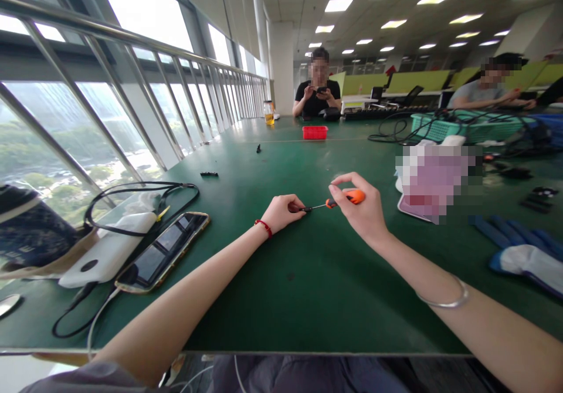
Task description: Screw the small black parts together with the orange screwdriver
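Observation:
My left hand (285,212) rests low over the green table, its fingers pinched round a small black part (305,209). What kind of part it is cannot be made out. An orange and black screwdriver (357,196) lies almost level, its thin metal shaft reaching left so that the tip meets the black part. My right hand (361,208) is closed round the screwdriver's handle, thumb and index finger curled in front of it. Fingers partly cover the handle, and most of the black part is hidden in my left hand.
At left lie a phone (165,252), a white power bank (108,251) and looped black cable (132,183). A red basket (315,133) stands farther back, before a seated person (317,88). To the right are a green basket (440,128), tangled cables and a blue-white glove (528,258).

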A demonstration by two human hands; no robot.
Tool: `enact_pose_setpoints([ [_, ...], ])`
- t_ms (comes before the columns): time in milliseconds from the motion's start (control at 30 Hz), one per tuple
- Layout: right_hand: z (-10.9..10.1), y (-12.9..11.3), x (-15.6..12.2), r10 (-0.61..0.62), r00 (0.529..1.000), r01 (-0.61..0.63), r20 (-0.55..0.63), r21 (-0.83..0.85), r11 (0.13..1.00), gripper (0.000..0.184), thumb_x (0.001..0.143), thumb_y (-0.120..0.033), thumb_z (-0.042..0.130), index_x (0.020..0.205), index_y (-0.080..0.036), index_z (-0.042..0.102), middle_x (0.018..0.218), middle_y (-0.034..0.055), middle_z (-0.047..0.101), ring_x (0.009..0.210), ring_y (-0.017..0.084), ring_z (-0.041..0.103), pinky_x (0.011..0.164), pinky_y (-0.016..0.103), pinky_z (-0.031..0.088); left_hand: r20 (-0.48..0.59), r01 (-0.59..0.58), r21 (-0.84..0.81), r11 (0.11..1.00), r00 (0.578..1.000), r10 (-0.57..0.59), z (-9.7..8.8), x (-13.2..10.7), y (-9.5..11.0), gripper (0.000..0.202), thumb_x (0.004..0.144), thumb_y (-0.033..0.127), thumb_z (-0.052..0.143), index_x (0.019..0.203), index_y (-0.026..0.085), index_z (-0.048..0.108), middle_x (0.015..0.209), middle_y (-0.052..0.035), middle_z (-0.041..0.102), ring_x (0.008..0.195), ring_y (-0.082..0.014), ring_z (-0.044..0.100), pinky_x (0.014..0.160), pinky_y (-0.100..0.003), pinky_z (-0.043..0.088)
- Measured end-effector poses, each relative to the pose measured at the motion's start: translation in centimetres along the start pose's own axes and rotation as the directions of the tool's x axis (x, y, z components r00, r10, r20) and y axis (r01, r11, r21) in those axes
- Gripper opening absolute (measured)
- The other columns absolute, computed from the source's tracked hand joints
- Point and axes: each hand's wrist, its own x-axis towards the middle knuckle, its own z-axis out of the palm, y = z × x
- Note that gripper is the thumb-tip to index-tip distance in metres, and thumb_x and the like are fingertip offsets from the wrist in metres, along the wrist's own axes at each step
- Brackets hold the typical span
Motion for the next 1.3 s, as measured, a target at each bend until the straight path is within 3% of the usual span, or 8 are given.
enact_pose_setpoints([
  [133, 0.0, 0.1, 0.0, -0.051, 0.999, 0.052, -0.009, 0.025, 0.998, 0.020, 0.077, -0.035, 0.057, 0.090, -0.020, 0.055, 0.063, -0.0037, 0.053, 0.051, 0.011, 0.049, 0.053, 0.025, 0.039, -0.002, 0.004, 0.006, 1.000, 1.000, -0.004, 0.1, 0.1, -0.2, 0.013, 0.068, 0.020, 0.067, 0.077, 0.012, 0.067, 0.075, -0.0045, 0.070, 0.067, -0.0132, 0.064, 0.069, -0.025, 0.054],
  [300, 0.2, 0.7, 0.2, -0.064, 0.998, 0.064, -0.030, 0.013, 0.998, 0.055, 0.069, -0.036, 0.064, 0.117, -0.021, 0.043, 0.072, -0.0040, 0.054, 0.056, 0.013, 0.050, 0.053, 0.025, 0.041, -0.008, -0.010, 0.021, 1.000, 1.000, 0.010, 0.1, 0.0, -0.2, 0.013, 0.068, 0.022, 0.067, 0.077, 0.012, 0.068, 0.073, -0.0043, 0.070, 0.067, -0.0133, 0.063, 0.067, -0.024, 0.053],
  [500, 0.0, 0.3, 0.1, -0.039, 0.999, 0.039, 0.018, 0.019, 0.999, 0.022, 0.077, -0.037, 0.057, 0.092, -0.021, 0.054, 0.049, -0.0087, 0.043, 0.044, 0.010, 0.044, 0.054, 0.025, 0.038, -0.002, -0.001, 0.018, 1.000, 1.000, 0.001, 0.1, 0.0, -0.1, 0.013, 0.068, 0.021, 0.067, 0.078, 0.012, 0.067, 0.075, -0.0050, 0.071, 0.067, -0.0133, 0.064, 0.068, -0.025, 0.054],
  [733, 0.0, 1.0, 0.2, -0.071, 0.997, 0.071, -0.032, 0.017, 0.997, 0.053, 0.070, -0.035, 0.062, 0.118, -0.020, 0.043, 0.076, -0.0021, 0.055, 0.060, 0.013, 0.052, 0.056, 0.026, 0.041, -0.004, -0.002, 0.013, 1.000, 1.000, 0.002, 0.1, 0.0, 0.1, 0.012, 0.068, 0.020, 0.067, 0.077, 0.012, 0.067, 0.075, -0.0050, 0.071, 0.067, -0.0135, 0.064, 0.068, -0.025, 0.054],
  [833, 0.0, 0.4, 0.2, -0.028, 0.999, 0.028, -0.015, -0.026, 0.999, 0.039, 0.073, -0.041, 0.061, 0.105, -0.020, 0.051, 0.054, -0.0077, 0.047, 0.048, 0.012, 0.047, 0.055, 0.026, 0.039, -0.002, -0.003, 0.013, 1.000, 1.000, 0.003, 0.0, -0.1, 0.2, 0.011, 0.068, 0.020, 0.067, 0.077, 0.012, 0.067, 0.075, -0.0053, 0.071, 0.067, -0.0137, 0.064, 0.068, -0.025, 0.054],
  [967, -0.2, -0.1, 0.0, -0.082, 0.996, 0.081, 0.040, 0.018, 0.997, 0.019, 0.079, -0.037, 0.056, 0.089, -0.020, 0.056, 0.048, -0.0081, 0.043, 0.043, 0.009, 0.042, 0.053, 0.025, 0.037, -0.003, -0.004, 0.019, 1.000, 1.000, 0.004, 0.0, 0.0, 0.0, 0.012, 0.068, 0.020, 0.068, 0.077, 0.012, 0.067, 0.076, -0.0051, 0.071, 0.068, -0.0137, 0.064, 0.068, -0.025, 0.054],
  [1167, 0.0, 1.1, 0.2, -0.126, 0.991, 0.129, -0.044, 0.067, 0.989, 0.047, 0.072, -0.031, 0.060, 0.115, -0.022, 0.045, 0.086, 0.0006, 0.058, 0.068, 0.014, 0.056, 0.057, 0.026, 0.044, -0.003, -0.015, 0.019, 1.000, 1.000, 0.015, 0.1, 0.0, -0.1, 0.011, 0.068, 0.020, 0.068, 0.076, 0.012, 0.068, 0.075, -0.0048, 0.071, 0.067, -0.0134, 0.064, 0.068, -0.025, 0.054],
  [1300, 0.0, 0.7, 0.3, -0.050, 0.998, 0.050, -0.032, -0.003, 0.999, 0.040, 0.072, -0.041, 0.063, 0.106, -0.022, 0.050, 0.061, -0.0059, 0.052, 0.055, 0.014, 0.054, 0.056, 0.026, 0.042, -0.004, -0.010, 0.020, 1.000, 1.000, 0.010, 0.1, 0.0, 0.1, 0.012, 0.068, 0.020, 0.067, 0.077, 0.012, 0.067, 0.075, -0.0050, 0.071, 0.067, -0.0135, 0.064, 0.068, -0.025, 0.054],
])
